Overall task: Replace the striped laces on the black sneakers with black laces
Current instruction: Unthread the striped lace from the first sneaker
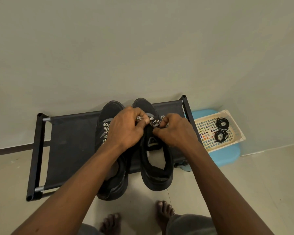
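Two black sneakers stand side by side on a low black rack [66,138]. The left sneaker [112,182] still carries its striped black-and-white lace [106,128]. Over the right sneaker [157,173], my left hand [126,128] and my right hand [175,131] each pinch a stretch of its striped lace [154,120] near the upper eyelets. Two coiled black laces [221,123] [220,135] lie in a cream basket at the right. My hands hide most of the right sneaker's lacing.
The cream perforated basket [204,131] sits on a light blue stool [226,158] right of the rack. A plain wall rises just behind the rack. My bare feet [163,212] stand on the tiled floor in front.
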The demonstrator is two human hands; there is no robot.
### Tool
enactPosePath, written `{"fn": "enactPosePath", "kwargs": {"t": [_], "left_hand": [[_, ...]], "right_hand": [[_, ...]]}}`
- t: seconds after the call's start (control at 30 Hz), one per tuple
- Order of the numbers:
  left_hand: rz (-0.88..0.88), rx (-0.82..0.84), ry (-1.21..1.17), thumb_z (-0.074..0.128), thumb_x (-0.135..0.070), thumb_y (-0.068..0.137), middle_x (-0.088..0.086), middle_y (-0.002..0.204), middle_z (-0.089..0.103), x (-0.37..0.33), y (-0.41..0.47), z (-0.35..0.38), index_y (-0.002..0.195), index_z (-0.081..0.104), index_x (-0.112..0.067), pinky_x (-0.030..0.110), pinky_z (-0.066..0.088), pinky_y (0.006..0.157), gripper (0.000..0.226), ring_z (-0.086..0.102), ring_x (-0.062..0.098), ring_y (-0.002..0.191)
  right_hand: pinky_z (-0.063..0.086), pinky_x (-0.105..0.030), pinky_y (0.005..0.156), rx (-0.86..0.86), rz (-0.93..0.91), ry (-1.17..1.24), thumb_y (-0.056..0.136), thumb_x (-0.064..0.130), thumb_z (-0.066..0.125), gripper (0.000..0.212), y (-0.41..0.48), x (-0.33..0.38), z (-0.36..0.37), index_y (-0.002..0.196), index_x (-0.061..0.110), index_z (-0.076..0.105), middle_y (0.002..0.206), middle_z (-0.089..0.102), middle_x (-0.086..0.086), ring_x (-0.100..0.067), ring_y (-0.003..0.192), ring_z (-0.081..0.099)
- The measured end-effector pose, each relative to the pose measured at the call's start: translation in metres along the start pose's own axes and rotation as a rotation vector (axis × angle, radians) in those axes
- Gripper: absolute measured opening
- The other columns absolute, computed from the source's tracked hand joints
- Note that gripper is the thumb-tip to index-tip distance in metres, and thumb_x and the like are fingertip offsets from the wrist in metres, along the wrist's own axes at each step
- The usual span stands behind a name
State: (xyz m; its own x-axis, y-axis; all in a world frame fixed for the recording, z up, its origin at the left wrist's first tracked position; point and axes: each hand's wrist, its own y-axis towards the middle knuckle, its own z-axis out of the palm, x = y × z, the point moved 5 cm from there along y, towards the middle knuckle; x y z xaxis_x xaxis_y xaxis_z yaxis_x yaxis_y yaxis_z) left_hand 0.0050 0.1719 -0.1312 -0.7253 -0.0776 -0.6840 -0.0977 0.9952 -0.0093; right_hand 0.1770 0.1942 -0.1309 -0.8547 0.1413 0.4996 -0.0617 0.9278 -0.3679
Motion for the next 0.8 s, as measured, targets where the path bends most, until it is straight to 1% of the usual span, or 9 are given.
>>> {"fn": "enactPosePath", "kwargs": {"t": [0.1, 0.2, 0.3, 0.37, 0.47, 0.53, 0.6, 0.7, 0.8], "left_hand": [[-0.109, -0.106, -0.162, 0.068, -0.033, 0.097, -0.008, 0.108, 0.060, 0.012, 0.005, -0.006, 0.092, 0.071, -0.035, 0.039, 0.050, 0.094, 0.006, 0.060, 0.016, 0.107], [-0.321, -0.177, -0.639, 0.062, -0.030, 0.103, -0.011, 0.088, 0.071, 0.024, 0.009, -0.012, 0.090, 0.070, -0.028, 0.036, 0.054, 0.078, 0.015, 0.066, 0.008, 0.083], [-0.520, -0.214, -1.118, 0.046, -0.020, 0.111, -0.005, 0.097, 0.077, 0.030, 0.008, -0.020, 0.098, 0.061, -0.021, 0.033, 0.056, 0.090, 0.020, 0.073, 0.015, 0.100], [-0.524, -0.213, -1.265, 0.040, -0.017, 0.112, -0.004, 0.084, 0.072, 0.029, 0.009, -0.022, 0.098, 0.055, -0.019, 0.035, 0.055, 0.091, 0.020, 0.073, 0.017, 0.090], [-0.453, -0.203, -1.015, 0.048, -0.015, 0.106, -0.007, 0.069, 0.054, 0.025, 0.008, -0.018, 0.094, 0.055, -0.020, 0.038, 0.052, 0.080, 0.015, 0.054, 0.010, 0.063], [-0.347, -0.132, -0.603, 0.069, -0.029, 0.094, -0.007, 0.077, 0.060, 0.018, 0.008, -0.016, 0.097, 0.063, -0.029, 0.037, 0.054, 0.078, 0.007, 0.058, 0.010, 0.069], [-0.226, -0.024, -0.265, 0.079, -0.036, 0.086, -0.011, 0.082, 0.066, 0.008, 0.004, -0.011, 0.102, 0.067, -0.034, 0.029, 0.052, 0.073, 0.020, 0.061, 0.006, 0.071], [-0.075, 0.094, 0.047, 0.078, -0.034, 0.088, -0.019, 0.086, 0.065, -0.011, -0.004, -0.002, 0.103, 0.073, -0.031, 0.013, 0.042, 0.064, 0.016, 0.056, -0.005, 0.066], [-0.011, 0.112, 0.223, 0.074, -0.026, 0.091, -0.014, 0.068, 0.056, -0.017, -0.008, 0.006, 0.102, 0.076, -0.025, 0.024, 0.048, 0.068, 0.011, 0.048, 0.001, 0.056]], "right_hand": [[0.059, -0.041, 0.081, 0.014, 0.002, 0.018, 0.075, 0.047, 0.076, 0.025, 0.001, -0.001, 0.000, 0.083, 0.028, 0.060, 0.083, 0.068, 0.005, -0.019, 0.079, 0.068], [0.060, -0.043, 0.081, 0.019, 0.004, 0.037, 0.076, 0.046, 0.077, 0.024, 0.001, -0.001, 0.000, 0.083, 0.030, 0.060, 0.084, 0.068, 0.006, -0.020, 0.078, 0.069], [0.059, -0.042, 0.081, 0.024, -0.004, 0.034, 0.077, 0.045, 0.076, 0.024, 0.000, -0.001, -0.002, 0.083, 0.028, 0.060, 0.084, 0.067, 0.006, -0.018, 0.078, 0.068], [0.060, -0.041, 0.080, 0.031, -0.005, 0.034, 0.078, 0.043, 0.077, 0.024, 0.000, 0.000, -0.002, 0.082, 0.026, 0.061, 0.081, 0.068, 0.005, -0.018, 0.075, 0.068], [0.060, -0.041, 0.081, 0.043, -0.007, 0.039, 0.079, 0.042, 0.077, 0.023, 0.000, 0.002, -0.001, 0.083, 0.027, 0.061, 0.082, 0.068, 0.006, -0.017, 0.077, 0.068], [0.059, -0.041, 0.082, 0.052, -0.015, 0.032, 0.079, 0.043, 0.076, 0.022, 0.000, 0.004, 0.001, 0.085, 0.028, 0.061, 0.084, 0.068, 0.007, -0.017, 0.080, 0.068], [0.060, -0.041, 0.081, 0.051, -0.019, 0.031, 0.078, 0.044, 0.076, 0.023, 0.001, 0.005, 0.001, 0.085, 0.029, 0.061, 0.082, 0.069, 0.007, -0.017, 0.078, 0.069], [0.060, -0.039, 0.076, 0.047, -0.022, 0.033, 0.078, 0.049, 0.076, 0.026, 0.000, 0.004, 0.000, 0.082, 0.028, 0.060, 0.076, 0.069, 0.006, -0.016, 0.072, 0.069], [0.060, -0.040, 0.076, 0.054, -0.030, 0.029, 0.078, 0.045, 0.077, 0.024, -0.001, 0.003, 0.000, 0.082, 0.027, 0.061, 0.077, 0.069, 0.006, -0.015, 0.072, 0.068]]}}
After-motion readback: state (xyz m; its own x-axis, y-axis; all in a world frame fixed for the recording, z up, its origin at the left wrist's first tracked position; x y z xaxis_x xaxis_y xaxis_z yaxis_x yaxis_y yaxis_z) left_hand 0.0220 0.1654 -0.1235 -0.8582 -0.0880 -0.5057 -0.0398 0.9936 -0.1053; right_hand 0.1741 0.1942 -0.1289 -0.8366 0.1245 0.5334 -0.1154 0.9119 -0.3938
